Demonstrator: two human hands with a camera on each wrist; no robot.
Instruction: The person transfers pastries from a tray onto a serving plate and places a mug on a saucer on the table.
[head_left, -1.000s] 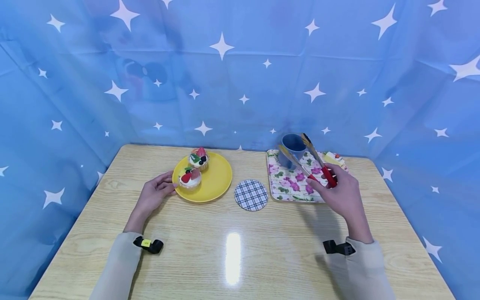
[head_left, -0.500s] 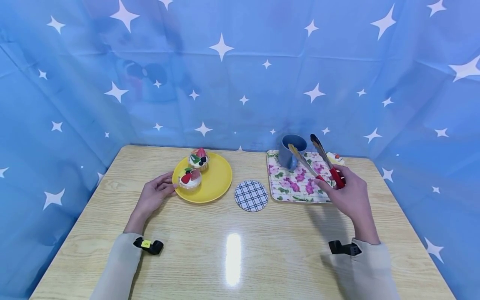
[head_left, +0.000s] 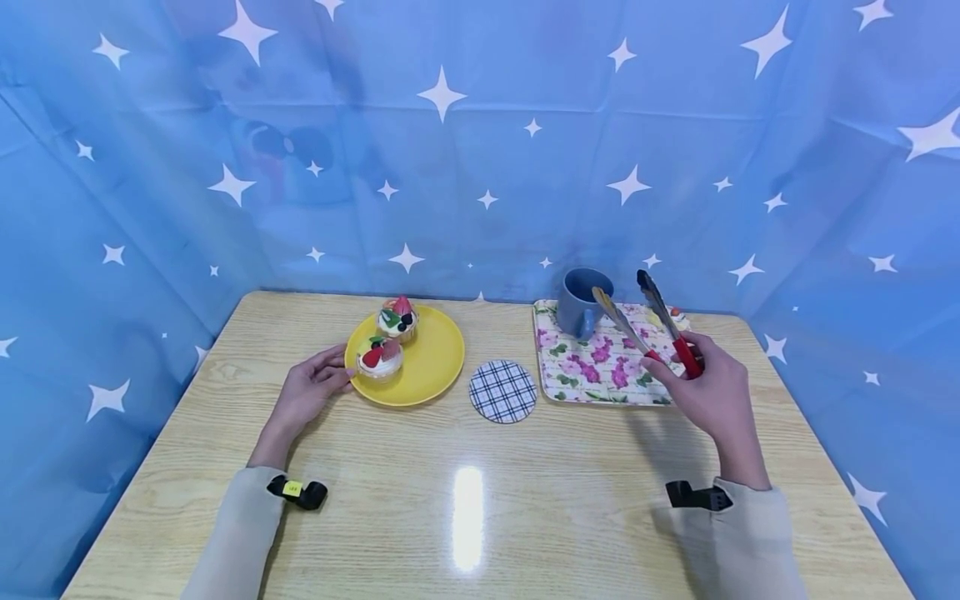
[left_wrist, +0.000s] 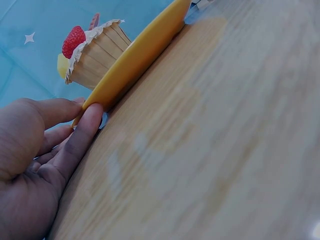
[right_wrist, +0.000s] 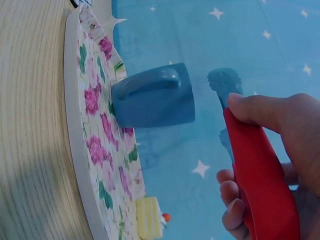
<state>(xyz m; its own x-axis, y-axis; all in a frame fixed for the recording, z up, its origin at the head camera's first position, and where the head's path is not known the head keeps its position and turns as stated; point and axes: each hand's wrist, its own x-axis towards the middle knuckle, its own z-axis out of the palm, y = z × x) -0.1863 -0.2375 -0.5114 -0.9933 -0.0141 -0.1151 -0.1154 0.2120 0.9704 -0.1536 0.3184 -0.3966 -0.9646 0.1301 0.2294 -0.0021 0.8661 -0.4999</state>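
Note:
With thumb and fingers my left hand (head_left: 309, 390) pinches the left rim of a yellow plate (head_left: 431, 358), which rests on the table. Two fruit-topped cupcakes stand on it, a front cupcake (head_left: 380, 358) and a back cupcake (head_left: 397, 318). My right hand (head_left: 708, 387) holds red-handled tongs (right_wrist: 260, 180) above a floral tray (head_left: 592, 375); the tongs' arms are spread apart with nothing between them. On the tray a blue mug (head_left: 581, 304) stands upright at the back left. A slice of cake (right_wrist: 149, 217) lies toward the tray's right end, partly hidden by the tongs in the head view.
Between plate and tray lies a round checked coaster (head_left: 502, 392). The wooden table (head_left: 390, 500) ends at a blue star-patterned curtain (head_left: 480, 150) behind and at both sides. A bright light reflection shows on the table's front part.
My right hand has moved to the right with the tongs, from in front of the mug toward the cake slice. The left hand and the plate have stayed put.

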